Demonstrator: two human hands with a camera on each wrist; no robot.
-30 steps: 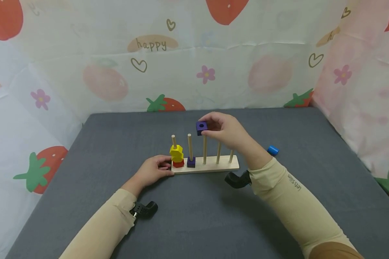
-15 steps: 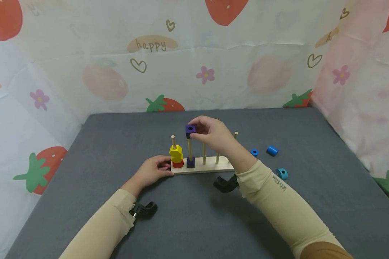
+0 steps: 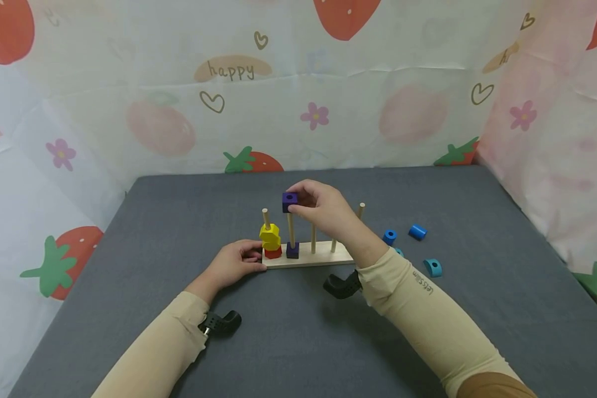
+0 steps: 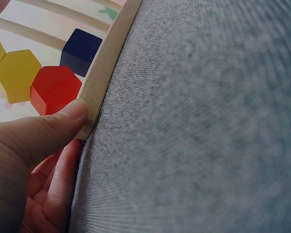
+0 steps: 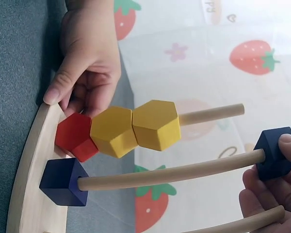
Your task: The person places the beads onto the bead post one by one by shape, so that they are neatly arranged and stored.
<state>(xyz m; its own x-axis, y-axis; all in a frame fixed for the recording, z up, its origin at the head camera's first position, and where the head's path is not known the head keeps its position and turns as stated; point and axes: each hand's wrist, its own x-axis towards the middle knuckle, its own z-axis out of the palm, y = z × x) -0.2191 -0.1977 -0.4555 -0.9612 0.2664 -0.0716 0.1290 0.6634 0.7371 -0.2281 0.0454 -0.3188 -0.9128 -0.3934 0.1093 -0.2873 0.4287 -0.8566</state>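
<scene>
A dark blue wooden cube point(image 3: 289, 202) is pinched by the right hand point(image 3: 323, 210) atop the second wooden peg point(image 3: 291, 229), hole aligned for threading. The wooden base's point(image 3: 308, 256) left end is pinched and steadied by the left hand point(image 3: 234, 264).

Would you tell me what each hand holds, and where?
Right hand pinches the purple cube by its sides; left hand grips the wooden base at its end.

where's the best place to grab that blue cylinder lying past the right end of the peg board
Pinch the blue cylinder across its round sides, coming straight down from above. It lies on its side on the grey mat, apart from the other blue pieces, so its flanks are open.
</scene>
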